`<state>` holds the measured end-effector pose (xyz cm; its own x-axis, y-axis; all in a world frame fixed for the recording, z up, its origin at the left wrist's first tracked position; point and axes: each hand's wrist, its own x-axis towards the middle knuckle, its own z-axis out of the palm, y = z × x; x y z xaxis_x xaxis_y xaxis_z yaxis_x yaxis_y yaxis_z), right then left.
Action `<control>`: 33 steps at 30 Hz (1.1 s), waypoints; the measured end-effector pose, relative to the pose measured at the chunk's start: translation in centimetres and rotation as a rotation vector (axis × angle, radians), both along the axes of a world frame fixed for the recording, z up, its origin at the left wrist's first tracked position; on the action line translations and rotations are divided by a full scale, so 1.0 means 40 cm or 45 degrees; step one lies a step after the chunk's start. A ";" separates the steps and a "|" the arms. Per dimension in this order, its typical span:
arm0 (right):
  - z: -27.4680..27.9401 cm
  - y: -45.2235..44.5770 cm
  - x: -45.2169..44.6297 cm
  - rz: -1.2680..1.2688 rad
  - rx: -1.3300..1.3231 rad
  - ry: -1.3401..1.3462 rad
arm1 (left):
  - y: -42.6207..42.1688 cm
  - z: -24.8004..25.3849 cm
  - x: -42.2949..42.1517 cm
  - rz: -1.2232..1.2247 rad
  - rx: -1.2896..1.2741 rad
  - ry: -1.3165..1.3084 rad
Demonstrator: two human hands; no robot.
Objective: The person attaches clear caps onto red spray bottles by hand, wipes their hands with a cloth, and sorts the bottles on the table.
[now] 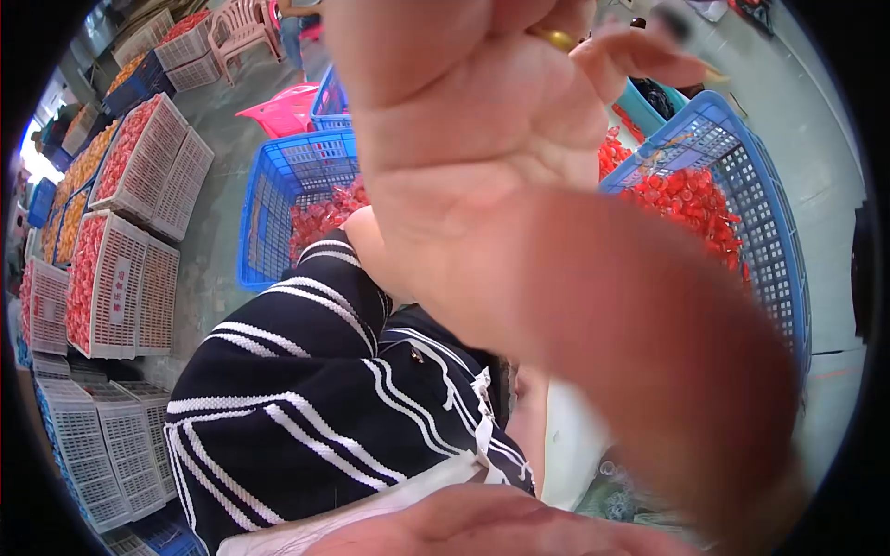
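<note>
My right hand (482,157) is raised very close to the camera, its bare palm facing me. Part of it is blurred at the right. One finger stretches to the right at the top, near a gold ring; other fingers are cut off by the frame. Nothing shows in this palm. At the bottom edge lies part of my left hand (482,528), its fingers out of sight, above the white cloth edge of a black-and-white striped garment (306,371). Behind the raised hand, a blue basket (779,213) holds red wrapped pieces (686,204).
Another blue basket (264,199) with red pieces stands left of the raised hand, near a pink plastic item (292,109). White crates (153,176) are stacked at the left. Farther back are a pink chair (241,32) and a seated person (292,37).
</note>
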<state>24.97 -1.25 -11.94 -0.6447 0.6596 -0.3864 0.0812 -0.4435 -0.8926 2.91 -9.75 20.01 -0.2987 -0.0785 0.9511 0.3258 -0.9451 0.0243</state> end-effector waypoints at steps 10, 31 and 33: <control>-0.005 0.022 0.002 0.043 -0.096 0.040 | 0.036 0.012 0.022 0.005 -0.149 -0.005; 0.019 0.017 0.012 0.042 -0.145 0.250 | 0.132 -0.039 0.061 -0.551 -0.516 -0.686; 0.021 0.017 0.014 0.034 -0.171 0.284 | 0.170 -0.069 0.040 -0.700 -0.619 -0.921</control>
